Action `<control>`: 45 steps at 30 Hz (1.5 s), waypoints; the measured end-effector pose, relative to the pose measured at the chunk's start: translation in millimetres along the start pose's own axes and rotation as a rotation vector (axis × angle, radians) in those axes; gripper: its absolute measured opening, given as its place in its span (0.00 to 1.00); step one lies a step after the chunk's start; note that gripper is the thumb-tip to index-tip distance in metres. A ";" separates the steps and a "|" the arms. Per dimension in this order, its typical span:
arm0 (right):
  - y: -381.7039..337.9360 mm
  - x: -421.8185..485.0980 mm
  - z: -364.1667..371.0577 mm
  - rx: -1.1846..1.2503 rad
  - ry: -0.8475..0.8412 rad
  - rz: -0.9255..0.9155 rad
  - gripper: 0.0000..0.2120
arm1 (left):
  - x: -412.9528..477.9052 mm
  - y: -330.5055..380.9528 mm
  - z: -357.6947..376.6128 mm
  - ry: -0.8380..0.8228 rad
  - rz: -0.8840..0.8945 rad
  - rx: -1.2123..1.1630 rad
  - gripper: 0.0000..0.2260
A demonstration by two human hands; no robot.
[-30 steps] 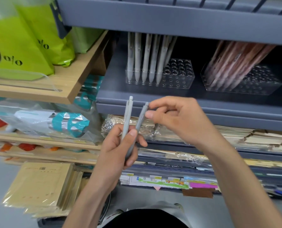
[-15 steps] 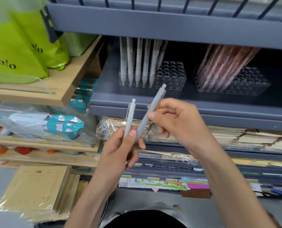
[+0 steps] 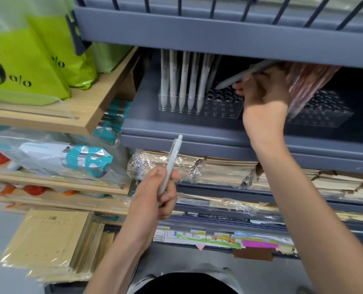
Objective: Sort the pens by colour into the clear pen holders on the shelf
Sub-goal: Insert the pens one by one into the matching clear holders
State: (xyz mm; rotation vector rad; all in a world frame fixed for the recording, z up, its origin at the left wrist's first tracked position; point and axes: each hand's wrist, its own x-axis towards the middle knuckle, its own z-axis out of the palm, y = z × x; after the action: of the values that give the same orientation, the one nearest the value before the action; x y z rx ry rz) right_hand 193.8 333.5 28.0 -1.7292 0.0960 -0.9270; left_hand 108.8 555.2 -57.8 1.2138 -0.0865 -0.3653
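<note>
Far left, glossy lime-green plastic bags [image 3: 28, 66] stand on a pale wooden shelf board [image 3: 104, 107]. Below the middle, the left hand [image 3: 155, 198] has its fingers curled round the lower part of a pale grey click pen [image 3: 172, 162], which points up and slightly right, its button end in front of the edge of the grey metal shelf [image 3: 197, 128].

On that shelf sits a clear plastic pen holder with rows of round holes [image 3: 223, 107]. A row of upright pale grey pens [image 3: 184, 81] fills its left side, and the holes on its right are open.

The right hand [image 3: 263, 90] reaches in under the upper shelf and pinches a second pale grey pen [image 3: 240, 76] – tilted, its tip down-left over the open holes, just beside the standing row. Whether the tip has entered a hole cannot be told.

Right of the hand, another clear plastic holder [image 3: 324, 115] carries leaning reddish-brown pens [image 3: 308, 81] – partly hidden behind the wrist.
</note>
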 end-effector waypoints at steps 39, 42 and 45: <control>-35.7 -88.9 7.3 0.144 -0.566 0.349 0.10 | 6.0 -6.9 -10.8 0.047 0.232 -0.038 0.12; -37.0 -87.6 4.6 0.204 -0.562 0.360 0.09 | 6.4 -5.4 -10.3 0.018 0.240 -0.017 0.11; -39.2 -83.5 0.5 0.275 -0.542 0.386 0.07 | 8.2 -4.5 -9.0 -0.001 0.255 -0.012 0.11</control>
State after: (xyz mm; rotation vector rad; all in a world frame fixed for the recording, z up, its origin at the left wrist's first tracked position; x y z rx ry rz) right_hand 121.9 390.2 16.8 -1.5728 -0.0527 -0.1641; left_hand 117.8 559.4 -66.1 1.1749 -0.2370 -0.1428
